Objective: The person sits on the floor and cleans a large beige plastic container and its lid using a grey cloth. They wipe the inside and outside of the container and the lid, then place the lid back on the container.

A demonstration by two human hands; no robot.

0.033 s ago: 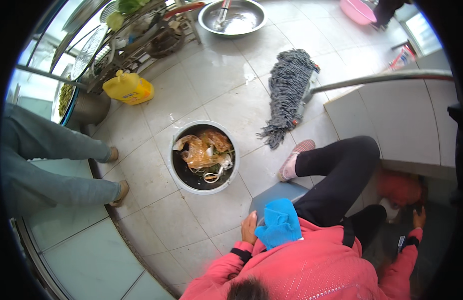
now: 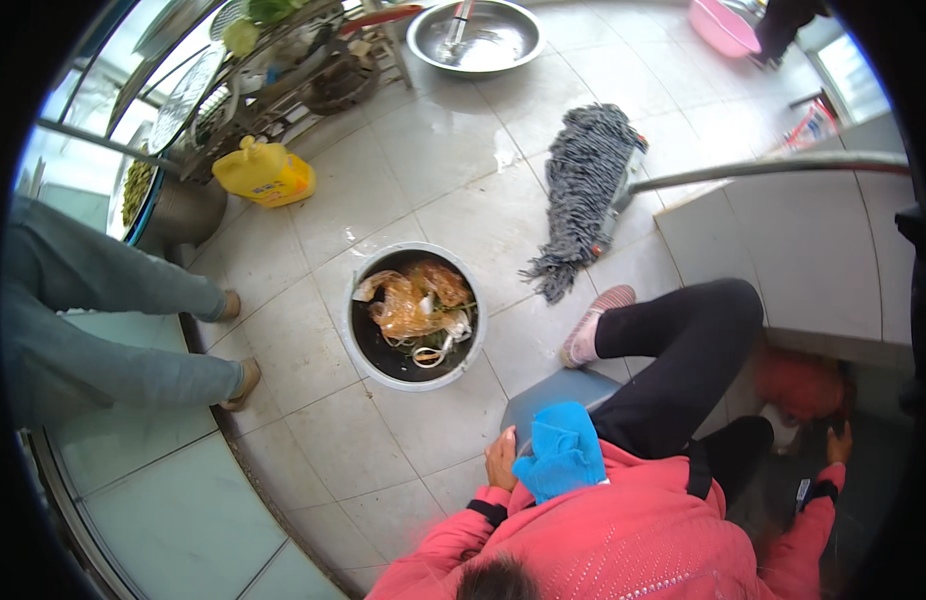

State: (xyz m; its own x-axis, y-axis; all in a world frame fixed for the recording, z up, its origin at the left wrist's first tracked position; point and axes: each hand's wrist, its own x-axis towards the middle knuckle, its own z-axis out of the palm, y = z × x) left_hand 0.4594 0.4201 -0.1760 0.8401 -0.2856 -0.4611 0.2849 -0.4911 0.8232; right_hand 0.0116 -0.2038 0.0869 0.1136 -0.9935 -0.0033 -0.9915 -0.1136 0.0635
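My left hand (image 2: pixel 500 459) lies against the edge of a blue-grey seat (image 2: pixel 543 396), its fingers stretched out and nothing seen in them. Beside it, a bright blue cloth (image 2: pixel 560 455) drapes over the front of my pink jacket. In the shade under a tiled ledge, my right hand (image 2: pixel 839 441) reaches toward a red plastic bag (image 2: pixel 798 384). Its fingers look closed at a dark thing too dim to make out. A whitish object (image 2: pixel 781 428) sits just below the bag.
A round bucket (image 2: pixel 355 352) of plastic bags and scraps stands ahead on the tiles. Around it are a yellow jug (image 2: pixel 264 172), a grey mop (image 2: pixel 585 190), a metal basin (image 2: pixel 526 62) and a pink basin (image 2: pixel 725 28). Another person's legs (image 2: pixel 133 365) are at left.
The view has shifted slightly, so the floor things appear a little farther right. Both my hands keep nearly the same places.
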